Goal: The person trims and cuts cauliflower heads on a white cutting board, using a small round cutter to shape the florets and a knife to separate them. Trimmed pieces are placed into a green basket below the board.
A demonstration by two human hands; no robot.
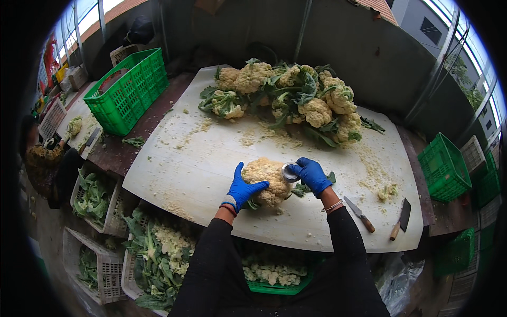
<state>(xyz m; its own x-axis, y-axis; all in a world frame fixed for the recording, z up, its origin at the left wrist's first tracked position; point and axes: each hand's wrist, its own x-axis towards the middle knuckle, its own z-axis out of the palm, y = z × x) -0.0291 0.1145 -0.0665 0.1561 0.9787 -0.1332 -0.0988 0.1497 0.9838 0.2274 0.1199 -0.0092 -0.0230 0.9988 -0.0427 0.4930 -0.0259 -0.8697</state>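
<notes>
A whole cauliflower head (273, 182) sits on the white board (190, 158) in front of me. My left hand (244, 188), in a blue glove, grips its near left side with thumb and fingers spread around it. In my blue-gloved right hand (313, 174) is a round metal ring-shaped tool (290, 172), held against the right side of the head. Green leaves (301, 190) lie just under that hand. To the right of my forearm rest a pointed knife with a wooden handle (359, 214) and a cleaver (401, 220).
A pile of cauliflowers (285, 91) covers the board's far side. Green crates stand at left (130, 91) and right (445, 168). Below the near edge are a crate of leaves and trimmings (158, 257) and a green crate of florets (273, 275). Another person (43, 162) works at far left.
</notes>
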